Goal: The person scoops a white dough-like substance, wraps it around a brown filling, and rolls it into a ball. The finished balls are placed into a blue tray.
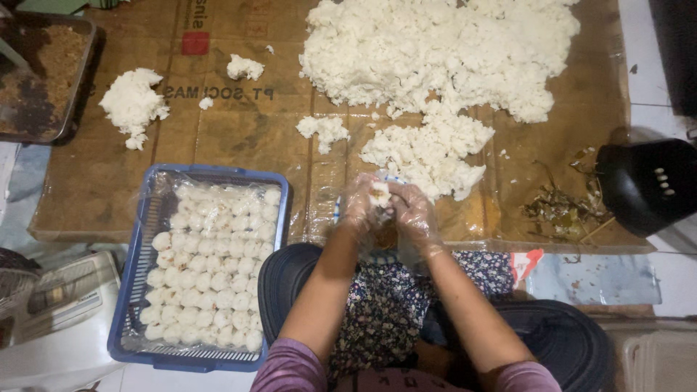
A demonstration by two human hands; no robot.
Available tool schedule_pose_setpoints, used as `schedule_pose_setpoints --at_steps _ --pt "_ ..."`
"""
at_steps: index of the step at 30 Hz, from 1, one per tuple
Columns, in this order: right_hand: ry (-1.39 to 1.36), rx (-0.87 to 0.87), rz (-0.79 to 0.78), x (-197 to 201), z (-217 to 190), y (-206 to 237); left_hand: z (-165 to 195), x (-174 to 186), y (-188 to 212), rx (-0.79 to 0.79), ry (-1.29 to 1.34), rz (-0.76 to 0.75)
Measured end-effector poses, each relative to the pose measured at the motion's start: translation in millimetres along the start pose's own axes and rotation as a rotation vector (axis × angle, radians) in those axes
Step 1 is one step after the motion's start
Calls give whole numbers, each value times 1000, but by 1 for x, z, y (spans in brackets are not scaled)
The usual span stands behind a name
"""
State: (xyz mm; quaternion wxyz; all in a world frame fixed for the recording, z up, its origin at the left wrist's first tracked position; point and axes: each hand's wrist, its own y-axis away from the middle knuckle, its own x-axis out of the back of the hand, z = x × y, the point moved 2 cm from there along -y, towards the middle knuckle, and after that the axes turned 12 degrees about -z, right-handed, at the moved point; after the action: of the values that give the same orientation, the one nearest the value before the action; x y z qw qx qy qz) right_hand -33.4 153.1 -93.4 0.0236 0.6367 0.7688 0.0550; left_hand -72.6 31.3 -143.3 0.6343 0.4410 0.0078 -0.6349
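Both my hands wear thin clear plastic gloves and meet in front of me. My left hand (361,207) and my right hand (412,210) press together around a small white lump of rice (379,194). Just beyond them a large heap of white cooked rice (435,58) spreads over a plastic-covered cardboard sheet (239,131). To my left stands a blue plastic basket (135,276) lined with clear film and filled with several rows of small white rice balls (210,268).
Smaller rice clumps (133,103) lie on the cardboard at left. A dark metal tray with brown crumbly filling (43,72) sits at the far left. A black rounded object (650,185) and wilted leaf scraps (563,210) lie at right. A white appliance (58,319) stands at lower left.
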Motion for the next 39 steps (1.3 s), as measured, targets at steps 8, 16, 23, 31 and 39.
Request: schedule_pose_setpoints --at_steps 8,16,23,31,39 --pt "868 729 2 -25 -4 6 -1 1 11 133 -140 56" --pt "871 57 -260 -19 -8 -13 0 8 -3 66 -906 100" --pt "-30 -181 11 2 25 -44 -4 4 -4 129 -544 -94" --pt "421 -46 -216 -18 -63 -3 -18 37 -37 -167 -457 13" --pt "750 -70 -363 -20 -92 -4 -21 33 -37 -44 -451 107"
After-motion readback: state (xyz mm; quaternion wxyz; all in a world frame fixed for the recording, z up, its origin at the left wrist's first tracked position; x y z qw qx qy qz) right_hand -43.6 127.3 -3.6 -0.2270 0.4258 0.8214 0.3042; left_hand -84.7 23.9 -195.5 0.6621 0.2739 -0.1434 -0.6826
